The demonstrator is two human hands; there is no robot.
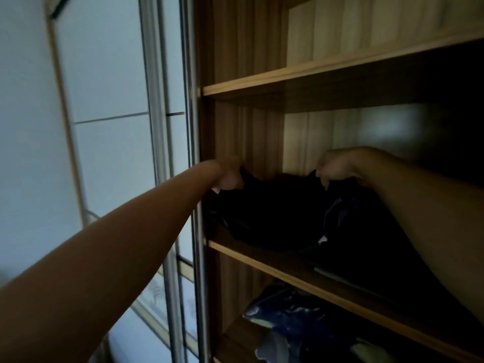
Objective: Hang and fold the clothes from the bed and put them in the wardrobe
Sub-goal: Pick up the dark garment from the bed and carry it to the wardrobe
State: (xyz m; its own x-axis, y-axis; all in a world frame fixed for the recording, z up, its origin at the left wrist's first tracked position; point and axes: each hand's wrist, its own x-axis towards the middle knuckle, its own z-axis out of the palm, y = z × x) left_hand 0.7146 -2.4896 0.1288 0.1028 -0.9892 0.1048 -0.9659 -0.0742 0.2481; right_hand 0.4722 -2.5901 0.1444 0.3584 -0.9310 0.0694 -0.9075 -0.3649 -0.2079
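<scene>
L hand (228,178): fingers are curled round the left far corner of the dark garment (272,216); the corner is pinched & held up off the heap.
R hand (336,167): curled the same way on the right far corner; nothing else is gripped.
Garment spot: it's found inside the wardrobe (235,48), on the middle shelf (251,254). The bulk is rested on the board, and the gripped edge is held up near the back panel (314,132).
Long axis: judged left-to-right, parallel w/ the shelf front, going by the two gripped corners.
Pointing: the held edge is turned to the back panel, the loose bulk to the shelf front.
Fold state: can't be told, as the frame is too dark & blurred. A bluish patch (340,210) & a small white spot (322,239) are made out in the heap; whether they're the same item or another isn't clear.
Done so far: this garment is judged to be at its shelf, though it's not yet let go. Blue patterned cloth (288,315) is seen on the lower shelf (235,336), prob. already stored.
Left to do: the garment is to be laid flat & released. The bed is out of view, so what's left there can't be counted. No rail or hangers are seen, so the hanging part can't be judged.
Sliding door (195,127): its frame is seen at the left of the opening, just beside the left forearm.
</scene>
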